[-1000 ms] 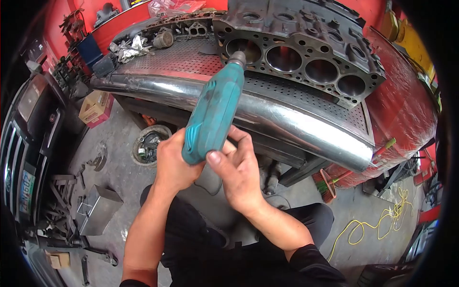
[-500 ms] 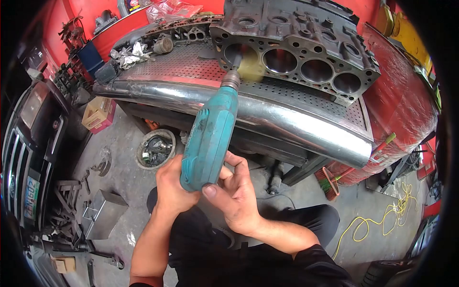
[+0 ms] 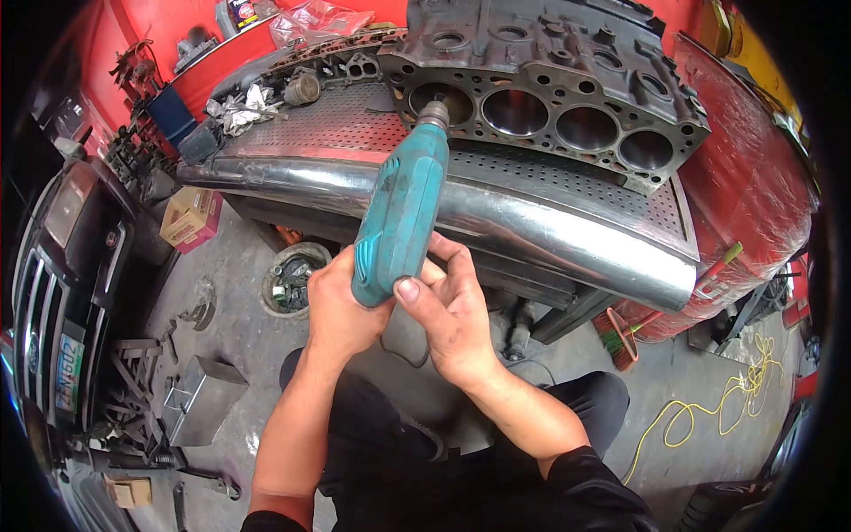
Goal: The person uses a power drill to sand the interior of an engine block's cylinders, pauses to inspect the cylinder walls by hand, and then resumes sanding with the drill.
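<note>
The bulky teal plastic power drill [image 3: 403,213] is smudged with dark grime, and its short metal chuck [image 3: 434,113] is silvery grey. The heavy dark-grey metal engine block [image 3: 532,44] has 4 round, glossy, near-black bores [image 3: 516,113], glinting red in places. Dark dots in regular rows pattern the flat perforated metal bench top [image 3: 310,133], tinged red at left. Its rounded metal edge [image 3: 550,230] shines silver. The thin looping cord [image 3: 745,386] is yellow.

Worn on head, facing forward and steeply down. Looking from above and behind drill [image 3: 403,213], near enough to catch left hand [image 3: 339,306] and right hand [image 3: 454,324] at rear of drill. Reaching beyond drill to engine block [image 3: 554,75], below drill to floor [image 3: 656,372]. Wide, fisheye-curved.
</note>
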Tool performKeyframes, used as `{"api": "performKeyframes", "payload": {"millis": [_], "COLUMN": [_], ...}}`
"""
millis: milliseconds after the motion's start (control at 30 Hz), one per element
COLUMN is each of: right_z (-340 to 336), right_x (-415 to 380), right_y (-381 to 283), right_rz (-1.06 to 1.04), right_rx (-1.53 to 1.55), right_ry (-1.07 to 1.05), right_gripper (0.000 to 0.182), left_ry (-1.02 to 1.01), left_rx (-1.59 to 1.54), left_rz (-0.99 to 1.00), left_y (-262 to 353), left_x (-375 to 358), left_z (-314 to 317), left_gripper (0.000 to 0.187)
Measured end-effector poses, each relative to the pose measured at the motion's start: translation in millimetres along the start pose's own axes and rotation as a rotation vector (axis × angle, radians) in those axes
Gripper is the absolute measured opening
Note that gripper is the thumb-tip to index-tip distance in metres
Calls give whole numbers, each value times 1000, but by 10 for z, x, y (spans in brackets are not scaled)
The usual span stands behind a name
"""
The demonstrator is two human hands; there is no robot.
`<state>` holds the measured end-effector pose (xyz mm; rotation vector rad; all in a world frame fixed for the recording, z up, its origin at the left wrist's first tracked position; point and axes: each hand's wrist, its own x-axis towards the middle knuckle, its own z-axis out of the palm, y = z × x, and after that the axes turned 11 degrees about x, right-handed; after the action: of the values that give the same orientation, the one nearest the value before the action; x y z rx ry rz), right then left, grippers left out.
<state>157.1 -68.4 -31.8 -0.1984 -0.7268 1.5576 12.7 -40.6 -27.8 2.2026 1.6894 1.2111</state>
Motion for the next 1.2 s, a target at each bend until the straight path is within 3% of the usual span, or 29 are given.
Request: {"api": "performKeyframes", "payload": {"millis": [267, 500, 600, 667, 967, 1200], "right_z": [-83, -140, -174, -206, -230, -243], "right_x": [284, 522, 585, 622, 800, 832], "right_y": [8, -30, -79, -73, -104, -143], "right_rz": [-93, -146, -177, -204, -266, -225], "right_rx": [20, 99, 43, -136, -124, -177], "right_ry": [9, 95, 101, 148, 228, 172], "right_gripper": [72, 69, 70, 60, 41, 48], "left_ry": [26, 13, 60, 58, 7, 1], "left_rx": [-34, -70, -32, -19, 33, 88], "left_rz": [15, -48, 20, 47, 39, 20], "left_y": [20, -4, 7, -1, 51, 43], "left_x": [276, 537, 620, 670, 860, 869], "left_z": [106, 287, 346, 361, 356, 344], "left_gripper": [41, 28, 28, 30, 31, 32]}}
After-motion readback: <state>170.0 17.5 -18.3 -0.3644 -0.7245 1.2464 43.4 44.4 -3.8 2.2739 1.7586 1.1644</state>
